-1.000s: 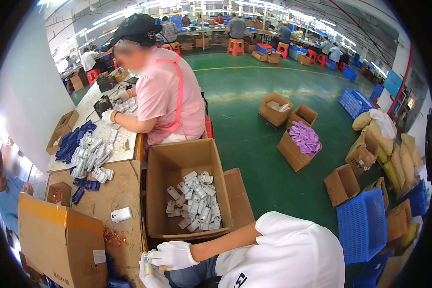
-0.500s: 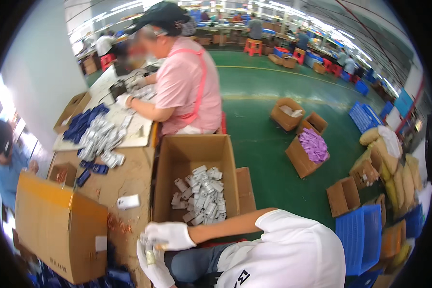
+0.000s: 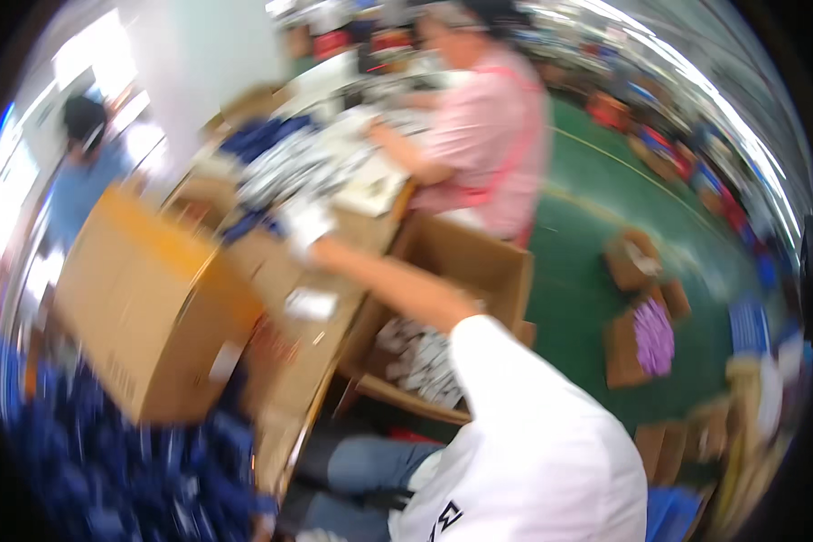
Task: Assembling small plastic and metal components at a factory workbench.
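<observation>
My right hand, in a white glove, reaches across the worktable to the near edge of a pile of grey-white plastic pieces. Motion smears its fingers, so whether it grips a piece cannot be told. Dark blue pieces lie beside and behind that pile. A single white piece rests on the brown tabletop, nearer to me. Of my left hand only a pale patch seems to show at the bottom edge; its fingers are hidden. Below my right forearm, an open carton holds many grey-white pieces.
A large taped carton stands at left above a heap of dark blue pieces. A co-worker in pink sits at the table's far end; another person in blue is at far left. Cartons, one with purple pieces, stand on the green floor.
My right hand has left my left hand near my lap and stretched out to the pile. The view has swung left and tilted, bringing in the blue heap. My left hand has dropped mostly out of sight.
</observation>
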Available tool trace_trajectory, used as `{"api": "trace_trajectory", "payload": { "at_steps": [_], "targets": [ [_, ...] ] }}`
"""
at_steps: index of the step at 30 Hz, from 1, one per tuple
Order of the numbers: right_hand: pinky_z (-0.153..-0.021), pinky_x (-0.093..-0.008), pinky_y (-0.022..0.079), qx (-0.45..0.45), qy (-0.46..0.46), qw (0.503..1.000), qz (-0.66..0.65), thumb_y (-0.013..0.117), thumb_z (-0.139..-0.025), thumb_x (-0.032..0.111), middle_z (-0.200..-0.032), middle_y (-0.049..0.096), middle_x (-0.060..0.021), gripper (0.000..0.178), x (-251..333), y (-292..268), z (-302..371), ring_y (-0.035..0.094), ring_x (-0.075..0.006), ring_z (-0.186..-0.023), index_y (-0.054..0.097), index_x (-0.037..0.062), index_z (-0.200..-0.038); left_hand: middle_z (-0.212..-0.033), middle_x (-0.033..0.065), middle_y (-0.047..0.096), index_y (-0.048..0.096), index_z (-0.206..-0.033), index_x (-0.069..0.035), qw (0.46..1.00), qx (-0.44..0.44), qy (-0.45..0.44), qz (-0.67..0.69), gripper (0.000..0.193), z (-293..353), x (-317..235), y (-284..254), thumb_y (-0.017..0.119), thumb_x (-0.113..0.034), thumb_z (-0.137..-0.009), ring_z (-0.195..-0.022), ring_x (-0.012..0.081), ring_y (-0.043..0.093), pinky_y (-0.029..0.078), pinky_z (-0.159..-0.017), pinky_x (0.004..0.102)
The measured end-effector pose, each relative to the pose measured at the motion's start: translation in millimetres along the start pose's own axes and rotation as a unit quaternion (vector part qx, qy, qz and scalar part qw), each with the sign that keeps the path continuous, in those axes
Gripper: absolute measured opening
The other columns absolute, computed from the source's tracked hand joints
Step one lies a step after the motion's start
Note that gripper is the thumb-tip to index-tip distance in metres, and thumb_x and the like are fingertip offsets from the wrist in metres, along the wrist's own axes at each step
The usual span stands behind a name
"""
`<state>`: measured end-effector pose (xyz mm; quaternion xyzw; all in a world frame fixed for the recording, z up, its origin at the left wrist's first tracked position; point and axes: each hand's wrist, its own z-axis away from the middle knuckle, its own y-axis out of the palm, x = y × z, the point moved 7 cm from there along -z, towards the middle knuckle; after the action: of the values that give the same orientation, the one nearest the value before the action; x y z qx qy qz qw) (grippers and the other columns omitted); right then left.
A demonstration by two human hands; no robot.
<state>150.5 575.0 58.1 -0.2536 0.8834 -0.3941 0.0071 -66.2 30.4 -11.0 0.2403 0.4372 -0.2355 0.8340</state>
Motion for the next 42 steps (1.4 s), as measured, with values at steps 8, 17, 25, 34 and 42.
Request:
{"api": "trace_trajectory", "payload": {
  "at_steps": [8,17,25,34,42],
  "targets": [
    [-0.084,-0.0395,0.047,0.345,-0.027,0.938,-0.003,0.071,-0.074,0.034,-0.110,0.061,-0.0131,0.046,84.0,-69.6,116.5,0.059,-0.0273,-0.104,0.063,0.0053,-0.109,-0.092,0.0118,0.058,0.052,-0.102,-0.006,0.971,0.240,-0.005,0.018,0.017,-35.7,31.0,9.4,0.060,-0.004,-0.088,-0.081,0.0237,0.058,0.046,-0.065,0.0343],
    [-0.081,-0.0398,0.054,0.368,0.083,0.926,-0.016,0.070,-0.075,0.018,-0.109,0.064,-0.0148,0.034,67.1,-57.4,115.8,0.062,-0.0325,-0.102,0.069,0.0089,-0.108,-0.085,0.0065,0.054,0.055,-0.107,-0.006,0.878,0.354,0.177,-0.270,0.014,-46.7,-12.7,140.1,0.053,-0.008,-0.092,-0.067,0.0161,0.051,0.047,-0.066,0.0277],
    [-0.079,-0.0404,0.052,0.257,0.151,0.941,-0.161,0.056,-0.083,0.036,-0.091,0.069,-0.0206,0.039,49.1,-46.9,120.3,0.068,-0.0351,-0.090,0.071,0.0007,-0.089,-0.081,0.0037,0.053,0.054,-0.088,-0.009,0.897,0.414,0.122,-0.095,0.004,-48.4,12.3,176.3,0.053,-0.012,-0.090,-0.065,0.0110,0.051,0.043,-0.055,0.0230],
    [-0.069,-0.0413,0.047,0.030,-0.101,0.986,-0.132,0.058,-0.079,0.011,-0.079,0.059,-0.0100,0.023,162.1,-188.8,168.3,0.058,-0.0288,-0.075,0.066,0.0131,-0.100,-0.106,0.0107,0.057,0.052,-0.114,-0.007,0.909,0.409,0.077,0.015,0.029,-41.8,9.5,172.9,0.049,-0.031,-0.098,-0.092,0.0220,0.057,0.048,-0.074,0.0297],
    [-0.081,-0.0383,0.047,0.179,-0.201,0.849,-0.454,0.067,-0.076,0.015,-0.097,0.058,-0.0096,0.017,240.7,-183.3,257.9,0.055,-0.0272,-0.099,0.062,0.0091,-0.092,-0.125,0.0151,0.057,0.049,-0.130,0.004,0.947,0.245,0.207,-0.008,0.044,-142.7,40.6,86.7,0.049,-0.025,-0.097,-0.110,0.0234,0.058,0.049,-0.092,0.0357]
  ]
}}
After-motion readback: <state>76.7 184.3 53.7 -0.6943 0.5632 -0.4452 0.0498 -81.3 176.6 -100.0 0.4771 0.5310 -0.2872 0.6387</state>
